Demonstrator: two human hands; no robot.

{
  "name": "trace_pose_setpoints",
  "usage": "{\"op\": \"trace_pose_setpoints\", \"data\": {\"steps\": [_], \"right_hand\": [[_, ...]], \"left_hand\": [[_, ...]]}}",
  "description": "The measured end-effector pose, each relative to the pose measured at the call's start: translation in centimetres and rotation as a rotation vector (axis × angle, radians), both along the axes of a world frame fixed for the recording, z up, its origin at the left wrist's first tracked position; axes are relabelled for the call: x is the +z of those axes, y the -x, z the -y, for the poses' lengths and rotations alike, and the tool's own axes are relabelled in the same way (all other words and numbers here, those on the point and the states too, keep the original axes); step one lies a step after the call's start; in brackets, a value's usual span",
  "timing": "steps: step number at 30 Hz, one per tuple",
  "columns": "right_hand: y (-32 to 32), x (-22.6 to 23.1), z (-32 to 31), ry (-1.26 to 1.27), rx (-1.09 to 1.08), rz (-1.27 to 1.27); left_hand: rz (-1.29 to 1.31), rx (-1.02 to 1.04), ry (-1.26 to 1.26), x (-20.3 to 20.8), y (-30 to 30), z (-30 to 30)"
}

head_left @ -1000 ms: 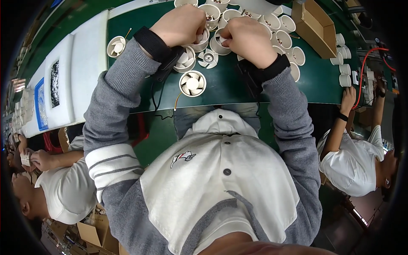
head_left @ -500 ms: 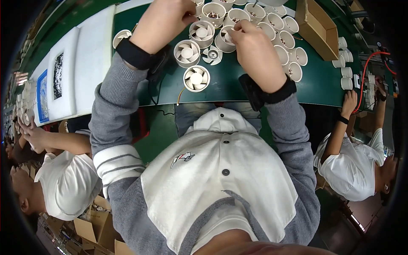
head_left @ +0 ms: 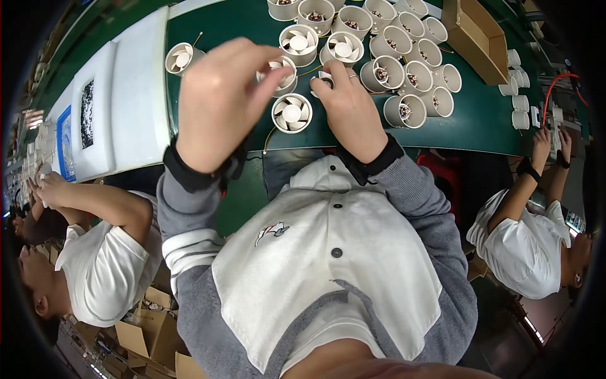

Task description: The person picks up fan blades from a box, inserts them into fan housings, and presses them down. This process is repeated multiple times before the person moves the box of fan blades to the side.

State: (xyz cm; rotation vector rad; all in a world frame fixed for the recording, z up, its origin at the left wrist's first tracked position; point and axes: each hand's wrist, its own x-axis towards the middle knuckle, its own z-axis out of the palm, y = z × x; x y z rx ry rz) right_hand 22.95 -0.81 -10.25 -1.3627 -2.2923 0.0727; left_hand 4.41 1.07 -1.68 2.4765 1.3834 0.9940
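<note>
My left hand (head_left: 221, 95) is raised over the table, thumb and fingers apart with nothing visible between them. Below its fingertips stands a round white fan (head_left: 285, 69), partly hidden by the hand. My right hand (head_left: 349, 104) has its fingers closed on a loose white fan impeller (head_left: 324, 80), mostly covered by them. Just beyond are two fans with white blades in their housings, one on the left (head_left: 298, 43) and one on the right (head_left: 343, 48). Closest to me lies another bladed fan (head_left: 291, 114) with a wire trailing from it.
Several white housings with bare motors (head_left: 382, 74) crowd the right and far side of the green table (head_left: 240, 148). An open cardboard box (head_left: 475, 41) lies beyond them. A single fan (head_left: 182, 59) stands beside white foam (head_left: 136, 95) at left. People sit on both sides.
Both hands have drawn back toward me. The right hand has left the fan housing, which now shows blades inside, and taken hold of the loose impeller. My left hand has opened.
</note>
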Motion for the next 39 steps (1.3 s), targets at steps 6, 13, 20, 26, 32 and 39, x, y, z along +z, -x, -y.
{"op": "trace_pose_setpoints", "data": {"steps": [6, 13, 20, 26, 32, 39], "right_hand": [[-1.9, -0.5, 2.8, 0.117, -0.008, -0.281], [-4.2, -2.5, 4.1, 0.157, -0.065, -0.517], [-4.7, -1.9, 5.0, 0.162, -0.147, -0.467], [-5.8, -2.8, 6.6, 0.168, -0.044, -0.560], [-6.3, -2.9, 6.9, 0.132, 0.033, -0.616], [-6.9, -3.4, 7.0, 0.112, 0.059, -0.636]], "left_hand": [[0.111, -0.309, 0.046, -3.7, -2.9, 5.2], [-0.057, -0.155, 0.062, -7.4, -7.2, 5.6], [-0.370, -0.138, 0.114, -7.3, -9.1, 5.2], [-0.676, -0.018, 0.081, -5.6, -10.2, 4.7], [-0.584, -0.101, 0.198, -4.8, -10.6, 3.4], [-0.358, -0.249, 0.141, -5.4, -10.1, 1.0]]}}
